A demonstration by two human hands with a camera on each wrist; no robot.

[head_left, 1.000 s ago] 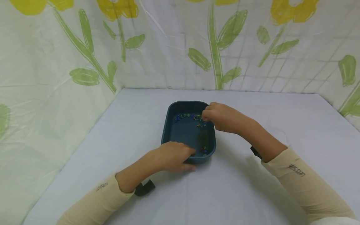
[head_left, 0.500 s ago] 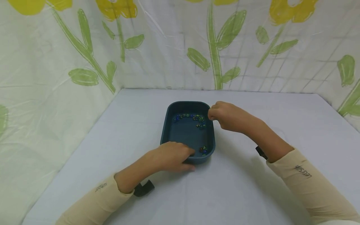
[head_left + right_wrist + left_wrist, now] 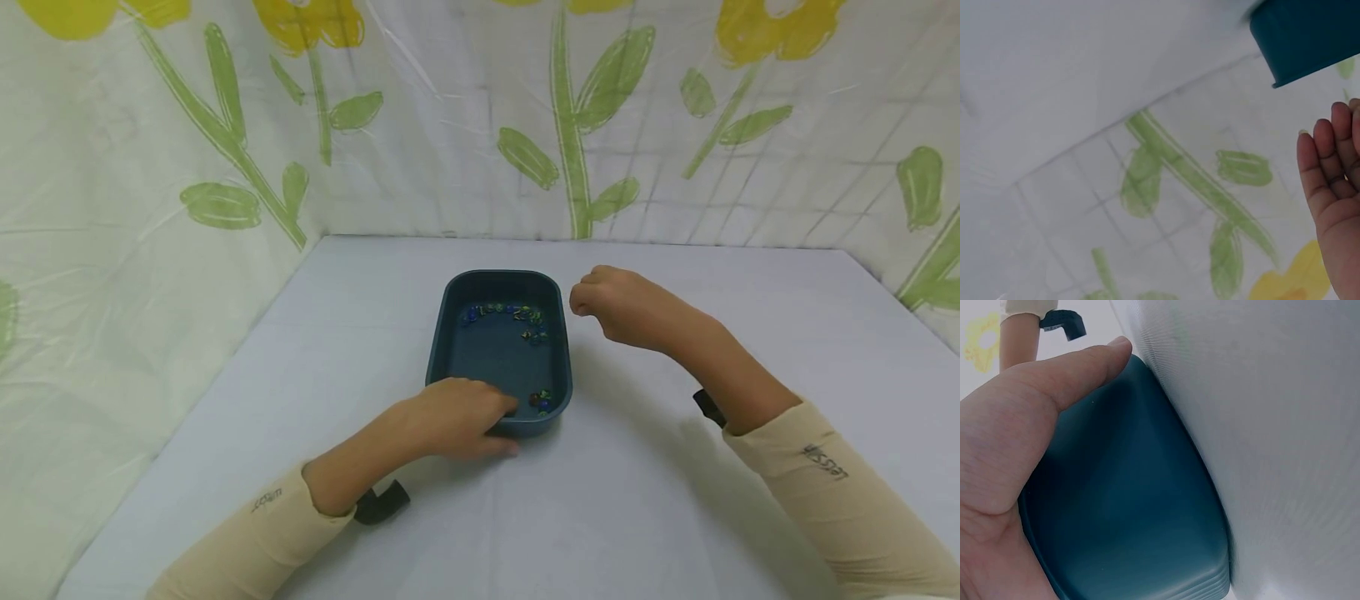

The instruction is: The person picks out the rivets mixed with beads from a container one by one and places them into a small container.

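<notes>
A dark teal rectangular tub (image 3: 495, 367) with rounded corners stands on the table. Glassy blue, green and amber marbles (image 3: 536, 317) lie along its far wall and far right corner; several more (image 3: 542, 400) sit at the near right corner. My left hand (image 3: 461, 421) grips the near wall, fingers over the rim, thumb outside. In the left wrist view the thumb (image 3: 1085, 372) lies against the tub's outer wall (image 3: 1135, 487). Just right of the tub, apart from it, my right hand (image 3: 622, 307) hangs above the table with fingers curled; whether something is pinched there is hidden.
The table (image 3: 360, 333) has a pale cloth cover. Behind it hangs a white sheet (image 3: 450, 167) with painted yellow flowers and green stems. Dark wrist mounts (image 3: 382, 502) stick out beneath both forearms.
My right hand has moved right and slightly up, from over the tub's far right corner to outside it. More marbles there are now uncovered. The left hand keeps its grip on the rim.
</notes>
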